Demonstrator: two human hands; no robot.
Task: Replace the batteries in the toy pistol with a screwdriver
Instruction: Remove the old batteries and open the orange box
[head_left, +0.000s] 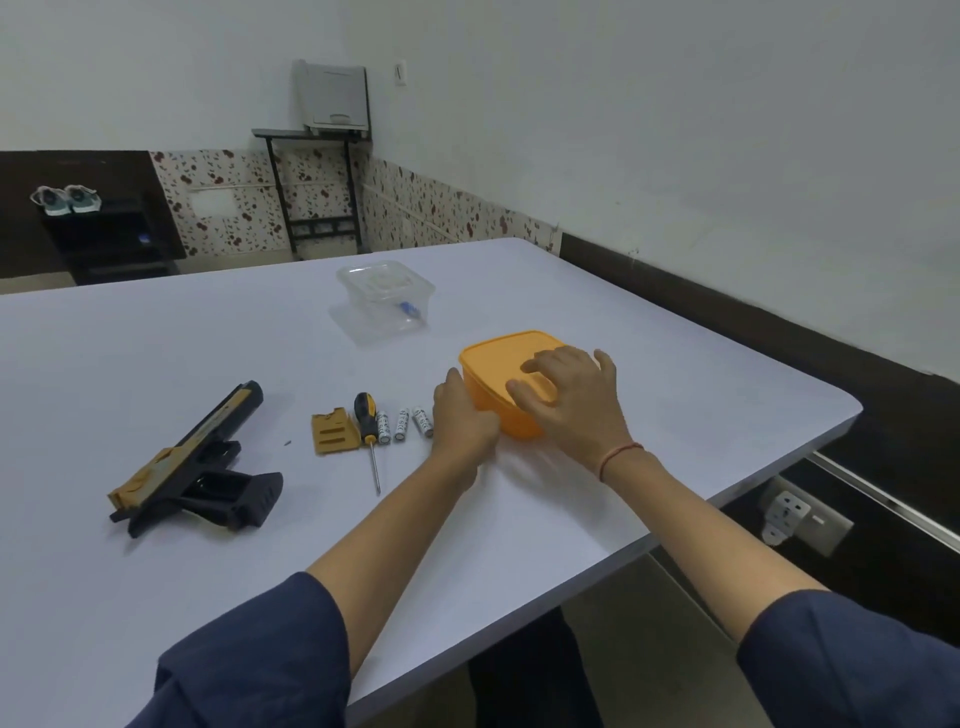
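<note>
A black and tan toy pistol (192, 465) lies on its side at the left of the white table (675, 441). Its tan battery cover (334, 432) sits apart, beside a black and yellow screwdriver (368, 426). Three white batteries (404, 423) lie in a row to the right of the screwdriver. My left hand (462, 415) holds the near left side of a lidded orange box (493, 364), thumb on its edge. My right hand (571, 400) rests on the lid with its fingers spread and bent.
A clear plastic container (384, 304) with a small blue item inside stands farther back on the table. A tiny screw (287, 443) lies near the pistol. The table's right edge runs close beside the orange box.
</note>
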